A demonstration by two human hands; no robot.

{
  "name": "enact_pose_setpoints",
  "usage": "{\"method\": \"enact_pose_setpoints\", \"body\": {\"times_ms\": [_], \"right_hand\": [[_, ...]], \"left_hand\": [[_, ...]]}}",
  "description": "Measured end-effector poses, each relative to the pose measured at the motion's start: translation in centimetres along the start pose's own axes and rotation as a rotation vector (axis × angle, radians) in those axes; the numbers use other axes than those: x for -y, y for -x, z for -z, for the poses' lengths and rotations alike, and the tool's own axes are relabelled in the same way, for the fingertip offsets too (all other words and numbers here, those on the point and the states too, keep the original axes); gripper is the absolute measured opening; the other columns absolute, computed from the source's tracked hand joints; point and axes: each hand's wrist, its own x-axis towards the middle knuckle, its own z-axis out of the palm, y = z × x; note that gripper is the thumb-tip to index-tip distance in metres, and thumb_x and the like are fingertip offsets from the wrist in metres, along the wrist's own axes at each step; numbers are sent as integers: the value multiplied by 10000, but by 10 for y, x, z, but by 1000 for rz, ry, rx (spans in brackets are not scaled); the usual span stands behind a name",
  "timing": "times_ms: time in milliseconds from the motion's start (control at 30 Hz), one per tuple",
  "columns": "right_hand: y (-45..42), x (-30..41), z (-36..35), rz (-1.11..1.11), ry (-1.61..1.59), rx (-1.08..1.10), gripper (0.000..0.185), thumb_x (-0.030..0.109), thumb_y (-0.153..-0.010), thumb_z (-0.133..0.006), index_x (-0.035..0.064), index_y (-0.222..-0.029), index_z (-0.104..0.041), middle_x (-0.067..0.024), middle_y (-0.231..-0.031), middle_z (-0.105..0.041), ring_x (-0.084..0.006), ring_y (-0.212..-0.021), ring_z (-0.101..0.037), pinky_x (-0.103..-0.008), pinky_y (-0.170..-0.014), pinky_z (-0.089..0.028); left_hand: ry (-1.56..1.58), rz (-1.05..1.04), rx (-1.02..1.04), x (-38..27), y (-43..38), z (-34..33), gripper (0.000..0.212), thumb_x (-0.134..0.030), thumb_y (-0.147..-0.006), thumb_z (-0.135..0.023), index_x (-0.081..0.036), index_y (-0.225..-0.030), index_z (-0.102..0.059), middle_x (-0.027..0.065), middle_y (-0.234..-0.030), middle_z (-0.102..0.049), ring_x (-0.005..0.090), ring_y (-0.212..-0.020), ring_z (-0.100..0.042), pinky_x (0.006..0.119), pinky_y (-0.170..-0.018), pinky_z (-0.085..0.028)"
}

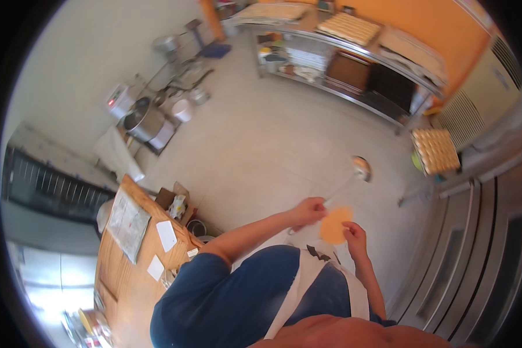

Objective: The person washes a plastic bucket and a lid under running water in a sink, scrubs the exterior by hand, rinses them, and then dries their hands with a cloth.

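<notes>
My left hand [309,211] grips the handle of a long metal ladle [362,169]. Its round bowl points away from me, out over the floor, and the handle's end shows below my fist. Between the fingers of my right hand [355,238] is a flat orange oval dough scraper [336,226], held by its right edge. The scraper lies close beside my left hand; whether they touch I cannot tell. A white apron [302,274] hangs over my blue shirt.
To my left stands a wooden table [126,282] with papers on it. A spiral dough mixer [143,122] is by the wall. Trays of shaped dough [350,28] lie on a steel table [330,41] ahead. Another dough tray [435,151] and a deck oven [465,261] stand right.
</notes>
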Motion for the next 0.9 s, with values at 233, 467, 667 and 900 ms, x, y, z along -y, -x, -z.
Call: {"method": "enact_pose_setpoints", "body": {"times_ms": [233, 467, 667, 900], "right_hand": [[-132, 63, -4, -28, -161, 192, 201, 32, -755, -461, -28, -940, -512, -25, -785, -534, -75, -691, -477, -188, -642, -383], [-263, 111, -42, -14, -34, 632, 193, 121, -829, -415, -13, -944, -491, -48, -910, -531, -101, -818, -493, -217, -731, -384], [-343, 124, -111, -50, 61, 1017, 186, 44, -763, -499, -8, -940, -477, -46, -883, -528, -108, -803, -495, -224, -733, -391], [-439, 162, -162, 66, 175, 1175, 263, 37, -712, -553, 3, -960, -476, -45, -910, -522, -120, -835, -492, -230, -752, -391]], "left_hand": [[-252, -78, -140, -42, -68, 29, 208, -191, -701, -558, -25, -692, -433, 46, -586, -482, 111, -538, -467, 266, -481, -385], [-209, -120, -451, -70, -105, 76, 252, -232, -715, -587, -16, -725, -457, 49, -631, -503, 133, -567, -469, 268, -525, -383], [9, -98, -766, -67, -112, 127, 246, -237, -715, -587, -17, -750, -481, 55, -648, -500, 134, -608, -472, 269, -542, -378], [245, -150, -797, -53, -177, 212, 194, -147, -657, -612, -14, -761, -517, 43, -644, -535, 115, -570, -516, 248, -507, -411]]}}
